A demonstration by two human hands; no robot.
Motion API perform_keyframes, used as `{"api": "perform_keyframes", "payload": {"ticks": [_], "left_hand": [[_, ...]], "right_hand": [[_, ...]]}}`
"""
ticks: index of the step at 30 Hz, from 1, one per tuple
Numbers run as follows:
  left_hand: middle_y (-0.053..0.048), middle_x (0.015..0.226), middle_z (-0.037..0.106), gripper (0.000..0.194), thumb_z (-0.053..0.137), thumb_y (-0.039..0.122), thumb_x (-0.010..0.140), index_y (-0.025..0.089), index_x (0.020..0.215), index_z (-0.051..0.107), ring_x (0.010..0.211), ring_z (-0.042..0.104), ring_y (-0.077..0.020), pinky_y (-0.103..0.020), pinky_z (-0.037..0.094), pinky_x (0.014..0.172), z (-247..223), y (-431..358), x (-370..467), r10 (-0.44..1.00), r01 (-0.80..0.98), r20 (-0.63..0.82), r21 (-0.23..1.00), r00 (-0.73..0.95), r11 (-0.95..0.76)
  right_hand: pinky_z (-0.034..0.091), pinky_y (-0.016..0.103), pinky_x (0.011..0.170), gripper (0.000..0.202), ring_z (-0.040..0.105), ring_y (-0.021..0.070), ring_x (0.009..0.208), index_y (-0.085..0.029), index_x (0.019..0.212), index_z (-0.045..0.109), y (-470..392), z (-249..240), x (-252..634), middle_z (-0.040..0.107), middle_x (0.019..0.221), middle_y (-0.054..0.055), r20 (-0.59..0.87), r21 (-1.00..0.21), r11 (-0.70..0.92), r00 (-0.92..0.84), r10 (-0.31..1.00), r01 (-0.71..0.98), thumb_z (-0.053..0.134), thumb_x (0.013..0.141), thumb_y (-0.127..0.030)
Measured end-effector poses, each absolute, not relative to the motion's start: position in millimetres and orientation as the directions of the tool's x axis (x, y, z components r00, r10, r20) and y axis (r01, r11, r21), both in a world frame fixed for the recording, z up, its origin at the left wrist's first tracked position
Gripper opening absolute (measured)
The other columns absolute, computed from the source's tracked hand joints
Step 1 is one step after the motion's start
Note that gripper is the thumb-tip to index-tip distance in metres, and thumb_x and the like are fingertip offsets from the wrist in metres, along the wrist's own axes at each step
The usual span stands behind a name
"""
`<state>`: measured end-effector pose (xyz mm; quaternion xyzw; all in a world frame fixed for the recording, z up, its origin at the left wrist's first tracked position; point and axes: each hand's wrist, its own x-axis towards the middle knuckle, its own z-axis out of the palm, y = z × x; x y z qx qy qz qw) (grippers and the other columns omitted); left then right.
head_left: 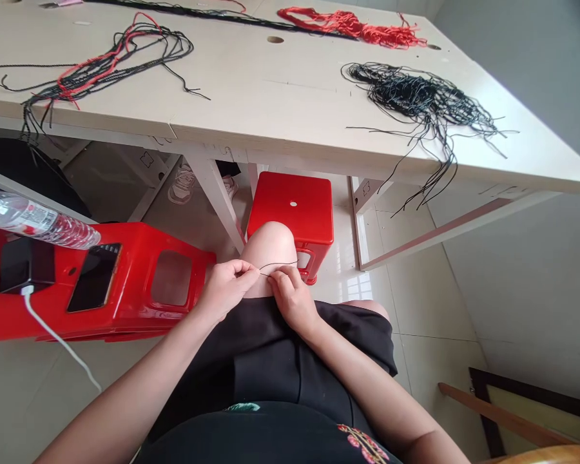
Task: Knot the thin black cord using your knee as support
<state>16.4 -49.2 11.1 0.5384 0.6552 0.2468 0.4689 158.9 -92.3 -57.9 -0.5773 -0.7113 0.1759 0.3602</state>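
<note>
Over my bare knee, a thin black cord (275, 263) is pinched between my two hands. My left hand (229, 287) grips it between thumb and fingertips. Close beside it, my right hand (292, 296) has its fingers closed on the same cord. One loose end curves up and to the right above the right hand. The rest of the cord is hidden by the fingers. On the table (251, 96) ahead lie a tangled black cord bundle (410, 93), a red cord bundle (352, 27) and a bundle of black cords with a red one (111, 61).
A red stool (292, 200) stands under the table edge. To the left, another red stool (135, 270) bears a phone (94, 277), a black box (26, 264) with a white cable, and a plastic bottle (43, 222) lying on its side. A person's shoe (181, 182) shows beneath the table.
</note>
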Motion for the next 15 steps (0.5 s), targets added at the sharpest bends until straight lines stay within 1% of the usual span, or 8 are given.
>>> {"api": "perform_keyframes", "payload": {"ticks": [5, 7, 9, 10, 11, 13, 14, 15], "left_hand": [[0.002, 0.058, 0.057, 0.020, 0.061, 0.038, 0.064, 0.018, 0.064, 0.062, 0.057, 0.048, -0.0121, -0.022, 0.035, 0.052, 8, -49, 15, 0.949, 0.465, -0.315, 0.844, 0.025, 0.268], [0.002, 0.057, 0.057, 0.019, 0.061, 0.037, 0.063, 0.018, 0.063, 0.063, 0.057, 0.048, -0.0126, -0.023, 0.035, 0.053, 11, -50, 15, 0.948, 0.463, -0.318, 0.843, 0.018, 0.274], [0.001, 0.057, 0.057, 0.019, 0.062, 0.036, 0.062, 0.018, 0.062, 0.063, 0.057, 0.048, -0.0132, -0.023, 0.036, 0.053, 14, -51, 15, 0.946, 0.463, -0.324, 0.840, 0.011, 0.282], [0.001, 0.057, 0.057, 0.018, 0.062, 0.036, 0.062, 0.017, 0.062, 0.062, 0.057, 0.049, -0.0135, -0.024, 0.036, 0.053, 15, -51, 14, 0.946, 0.463, -0.324, 0.840, 0.011, 0.282], [0.001, 0.057, 0.057, 0.018, 0.061, 0.036, 0.062, 0.017, 0.062, 0.062, 0.058, 0.049, -0.0137, -0.024, 0.036, 0.054, 16, -52, 14, 0.947, 0.461, -0.322, 0.843, 0.015, 0.279], [0.001, 0.058, 0.058, 0.018, 0.061, 0.035, 0.062, 0.017, 0.062, 0.062, 0.058, 0.049, -0.0135, -0.023, 0.037, 0.054, 15, -55, 12, 0.949, 0.457, -0.315, 0.848, 0.026, 0.269], [0.001, 0.058, 0.058, 0.018, 0.061, 0.035, 0.062, 0.017, 0.062, 0.063, 0.057, 0.049, -0.0131, -0.023, 0.036, 0.053, 14, -56, 10, 0.949, 0.456, -0.314, 0.849, 0.028, 0.267], [0.002, 0.057, 0.057, 0.018, 0.061, 0.035, 0.062, 0.017, 0.063, 0.063, 0.056, 0.048, -0.0126, -0.023, 0.035, 0.052, 12, -57, 9, 0.949, 0.455, -0.314, 0.849, 0.026, 0.268]], "right_hand": [[0.049, 0.033, 0.070, 0.026, 0.056, 0.0192, 0.083, -0.017, 0.098, 0.055, -96, -73, 168, 0.054, 0.098, 0.011, 0.292, -0.701, 0.167, 0.065, 0.954, 0.693, 0.032, 0.093, -0.029], [0.048, 0.031, 0.065, 0.023, 0.056, 0.0183, 0.081, -0.017, 0.096, 0.053, -100, -77, 169, 0.053, 0.099, 0.012, 0.292, -0.738, 0.119, 0.155, 0.944, 0.664, 0.036, 0.092, -0.030], [0.047, 0.029, 0.062, 0.018, 0.055, 0.0166, 0.076, -0.017, 0.091, 0.051, -107, -78, 171, 0.053, 0.097, 0.011, 0.240, -0.787, 0.059, 0.217, 0.946, 0.615, 0.043, 0.089, -0.032], [0.047, 0.028, 0.060, 0.016, 0.055, 0.0153, 0.072, -0.017, 0.087, 0.051, -112, -77, 172, 0.054, 0.091, 0.008, 0.181, -0.807, 0.033, 0.194, 0.964, 0.589, 0.047, 0.087, -0.033], [0.046, 0.026, 0.059, 0.015, 0.054, 0.0139, 0.067, -0.018, 0.082, 0.051, -118, -75, 173, 0.055, 0.083, 0.005, 0.107, -0.824, 0.022, 0.117, 0.987, 0.566, 0.049, 0.086, -0.033], [0.044, 0.023, 0.057, 0.017, 0.053, 0.0120, 0.061, -0.019, 0.073, 0.052, -130, -68, 177, 0.055, 0.069, -0.001, -0.018, -0.851, 0.071, -0.164, 0.986, 0.520, 0.048, 0.087, -0.028], [0.043, 0.022, 0.056, 0.019, 0.053, 0.0116, 0.060, -0.019, 0.071, 0.053, -135, -64, 178, 0.055, 0.065, -0.002, -0.042, -0.857, 0.120, -0.299, 0.953, 0.502, 0.046, 0.087, -0.025], [0.044, 0.021, 0.056, 0.019, 0.053, 0.0117, 0.060, -0.019, 0.071, 0.054, -139, -60, 179, 0.056, 0.066, -0.002, -0.035, -0.849, 0.175, -0.383, 0.923, 0.498, 0.045, 0.088, -0.023]]}}
